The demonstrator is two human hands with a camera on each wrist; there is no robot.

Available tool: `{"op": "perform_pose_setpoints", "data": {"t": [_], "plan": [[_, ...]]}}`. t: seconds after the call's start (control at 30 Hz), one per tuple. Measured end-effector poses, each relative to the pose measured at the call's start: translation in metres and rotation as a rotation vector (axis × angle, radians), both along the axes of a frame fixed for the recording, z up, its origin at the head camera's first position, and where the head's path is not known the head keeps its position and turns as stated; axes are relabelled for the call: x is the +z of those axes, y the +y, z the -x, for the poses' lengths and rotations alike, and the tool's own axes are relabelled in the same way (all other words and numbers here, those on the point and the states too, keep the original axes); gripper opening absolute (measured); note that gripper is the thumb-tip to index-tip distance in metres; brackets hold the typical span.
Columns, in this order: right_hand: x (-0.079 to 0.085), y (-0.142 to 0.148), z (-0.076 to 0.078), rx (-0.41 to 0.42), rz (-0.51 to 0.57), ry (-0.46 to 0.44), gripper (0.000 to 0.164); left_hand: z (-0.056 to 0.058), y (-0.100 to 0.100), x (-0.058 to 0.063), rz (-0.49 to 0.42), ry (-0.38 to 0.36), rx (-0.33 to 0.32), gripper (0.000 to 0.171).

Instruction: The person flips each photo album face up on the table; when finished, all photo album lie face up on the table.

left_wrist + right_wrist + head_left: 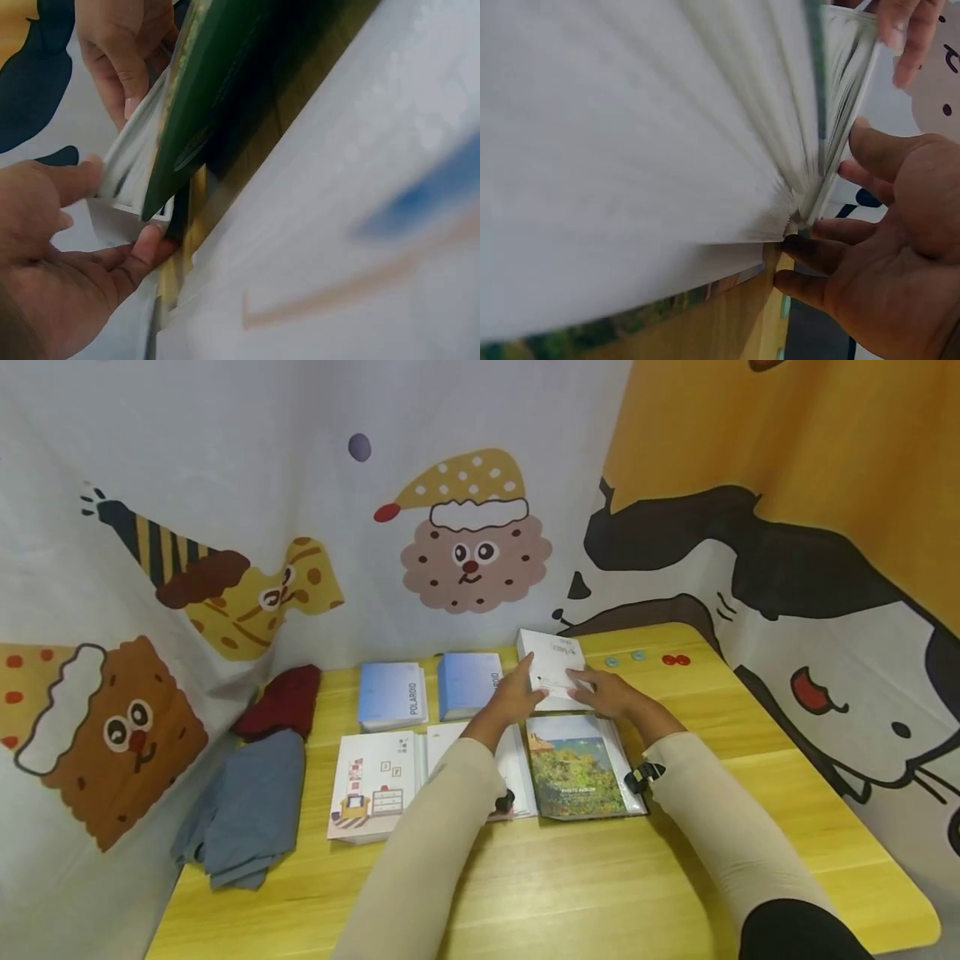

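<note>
A thick white album [555, 653] with dark lettering is at the back right, its near edge tilted toward me. At its left side, my left hand [516, 695] grips it, thumb on one face and fingers on the other in the left wrist view. My right hand [613, 693] holds the right side, the thumb [881, 150] lying along the white cover in the right wrist view. Just in front of it lies a photo album [576, 768] with a garden picture. Left of the white album stands a blue album [467, 683], near my left hand.
Another blue POLAROID album [388, 693] stands further left. In the front row are a white album [371, 781] with a room drawing and another white album [446, 737], partly behind my left sleeve. Folded grey-blue cloth [255, 806], dark red cloth [281, 703] and small red discs [675, 660] lie around them.
</note>
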State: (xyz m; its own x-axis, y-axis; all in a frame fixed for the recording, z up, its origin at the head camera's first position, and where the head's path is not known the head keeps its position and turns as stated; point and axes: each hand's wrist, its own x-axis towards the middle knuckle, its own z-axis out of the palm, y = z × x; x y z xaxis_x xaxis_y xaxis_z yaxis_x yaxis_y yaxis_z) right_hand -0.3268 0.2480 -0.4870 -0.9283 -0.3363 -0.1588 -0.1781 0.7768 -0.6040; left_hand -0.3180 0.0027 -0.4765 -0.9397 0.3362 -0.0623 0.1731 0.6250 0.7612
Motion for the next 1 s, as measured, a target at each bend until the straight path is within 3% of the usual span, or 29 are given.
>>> {"op": "perform_pose_setpoints", "data": {"t": [0.13, 0.33, 0.5, 0.63, 0.77, 1.0], "plan": [[-0.003, 0.0, 0.003, -0.035, -0.011, -0.036, 0.07, 0.003, 0.004, 0.0, 0.108, 0.013, -0.026, 0.074], [-0.004, -0.002, 0.007, -0.048, -0.04, -0.046, 0.074, 0.007, 0.007, 0.002, 0.392, 0.094, -0.066, 0.066], [-0.005, -0.005, 0.01, -0.044, -0.044, -0.051, 0.074, 0.006, 0.008, 0.002, 0.556, 0.147, -0.009, 0.065], [-0.003, -0.006, 0.005, -0.033, -0.061, -0.058, 0.073, -0.001, 0.006, 0.003, 0.609, 0.115, 0.012, 0.065], [0.005, -0.003, -0.003, -0.026, -0.07, -0.046, 0.075, -0.009, 0.001, 0.013, 0.634, 0.078, 0.032, 0.067], [0.025, 0.002, -0.028, 0.015, -0.128, 0.052, 0.08, -0.031, -0.04, 0.025, 0.618, 0.053, 0.139, 0.08]]}}
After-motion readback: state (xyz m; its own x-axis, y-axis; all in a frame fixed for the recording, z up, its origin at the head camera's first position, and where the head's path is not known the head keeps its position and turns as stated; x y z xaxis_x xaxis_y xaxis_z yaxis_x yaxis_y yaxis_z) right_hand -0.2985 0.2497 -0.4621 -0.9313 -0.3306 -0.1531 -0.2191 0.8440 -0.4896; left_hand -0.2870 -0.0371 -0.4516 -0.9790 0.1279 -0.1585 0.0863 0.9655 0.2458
